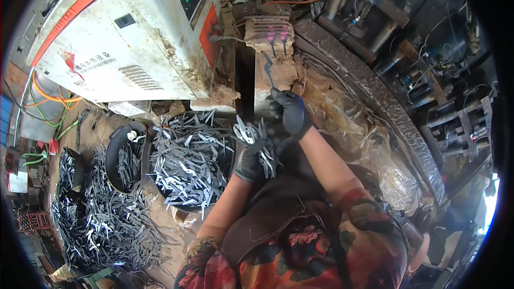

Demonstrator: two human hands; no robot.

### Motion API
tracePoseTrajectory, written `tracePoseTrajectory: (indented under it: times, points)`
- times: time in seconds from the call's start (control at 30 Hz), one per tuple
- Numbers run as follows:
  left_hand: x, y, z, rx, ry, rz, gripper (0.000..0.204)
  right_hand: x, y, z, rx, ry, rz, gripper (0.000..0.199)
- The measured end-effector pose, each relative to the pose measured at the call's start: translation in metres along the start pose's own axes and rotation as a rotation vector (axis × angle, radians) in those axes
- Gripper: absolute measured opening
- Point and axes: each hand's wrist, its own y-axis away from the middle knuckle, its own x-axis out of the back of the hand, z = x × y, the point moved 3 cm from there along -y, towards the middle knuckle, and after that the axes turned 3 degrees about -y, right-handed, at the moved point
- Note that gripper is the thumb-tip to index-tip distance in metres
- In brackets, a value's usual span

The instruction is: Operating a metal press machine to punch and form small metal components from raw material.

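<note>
My gloved left hand (250,163) is closed around a bunch of flat grey metal blanks (246,132), which fan out above and beside the fingers. In my gloved right hand (292,111), the fingers pinch the lower end of a single long dark metal blank (269,68). Its wider end points up and away from me, over a pale brick block (279,72). Just beyond is a ridged heating block (262,28), where the ends of two blanks (271,36) glow pink with their dark shanks hanging toward me.
A white and orange machine cabinet (160,64) stands at the far left. Left of my hands, a round tub (231,167) holds many blanks, and a pile of them (115,235) spreads further left. Crumpled plastic sheeting (342,112) and dark machinery (428,69) lie to the right.
</note>
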Motion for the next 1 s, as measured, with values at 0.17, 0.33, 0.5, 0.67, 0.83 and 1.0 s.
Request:
tracePoseTrajectory:
  times: [0.17,0.33,0.5,0.67,0.83,1.0]
  points:
    - [-0.004,0.004,0.003,-0.027,-0.028,0.035,0.047,-0.019,-0.034,-0.006,0.062,-0.097,-0.050,0.029]
    - [0.000,0.004,0.005,-0.029,-0.057,0.031,0.046,-0.025,-0.070,-0.012,0.033,-0.146,-0.084,0.031]
    - [0.005,0.004,0.004,-0.036,-0.085,0.027,0.044,-0.031,-0.094,-0.021,-0.018,-0.201,0.094,0.036]
    - [0.015,0.002,0.004,0.007,-0.098,0.027,0.041,-0.014,-0.101,-0.009,-0.091,-0.514,0.014,0.039]
    - [0.005,0.004,0.000,0.078,-0.095,0.021,0.040,-0.022,-0.130,-0.022,-0.064,-0.533,0.119,0.045]
    - [0.008,0.001,0.001,0.107,-0.118,0.028,0.041,-0.019,-0.119,-0.008,0.001,-0.451,0.110,0.056]
